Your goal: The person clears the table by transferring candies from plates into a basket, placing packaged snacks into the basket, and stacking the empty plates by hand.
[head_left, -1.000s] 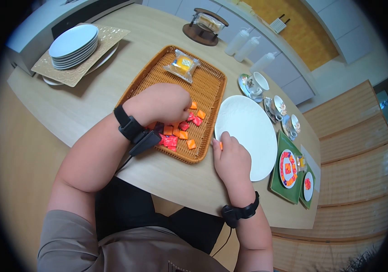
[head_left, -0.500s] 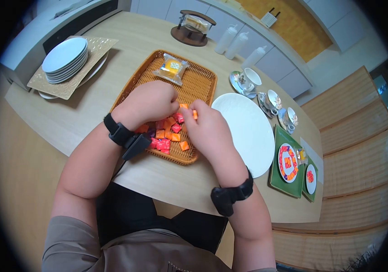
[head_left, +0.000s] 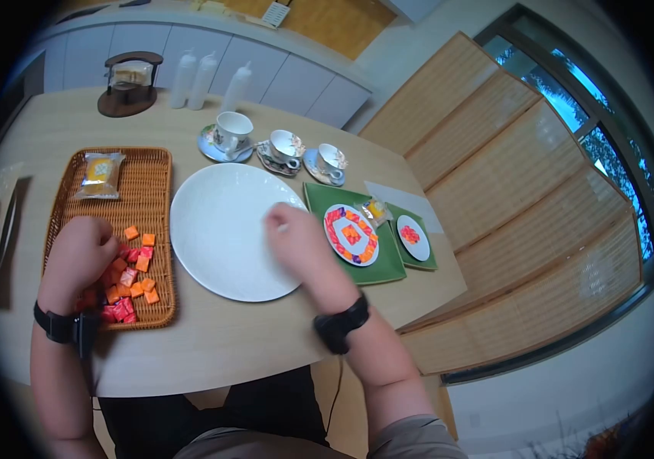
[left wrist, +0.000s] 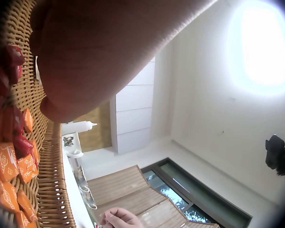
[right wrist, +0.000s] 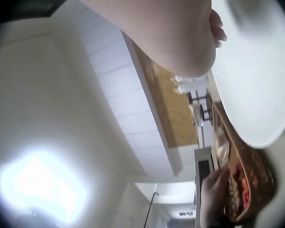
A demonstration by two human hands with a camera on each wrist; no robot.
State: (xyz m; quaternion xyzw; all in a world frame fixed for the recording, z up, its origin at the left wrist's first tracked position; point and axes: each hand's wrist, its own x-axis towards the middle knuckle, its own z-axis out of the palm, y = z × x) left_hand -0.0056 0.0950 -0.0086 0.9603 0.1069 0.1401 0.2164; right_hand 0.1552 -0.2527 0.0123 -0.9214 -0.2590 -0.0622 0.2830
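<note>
Low over the wicker basket (head_left: 160, 180), the left hand (head_left: 81, 256) has its fingers bent in beside the orange and red wrapped pieces (head_left: 130, 277), though whether they grip one cannot be told. The right hand (head_left: 295, 239) is over the right part of the large white plate (head_left: 224, 229), its fingers curled in toward the palm, and what they may hold is hidden. Those wrapped pieces lie loosely heaped in the basket's near part, with a clear-wrapped yellow item (head_left: 100, 176) at its far end, and the plate sits just beside the basket on the table (head_left: 212, 344).
</note>
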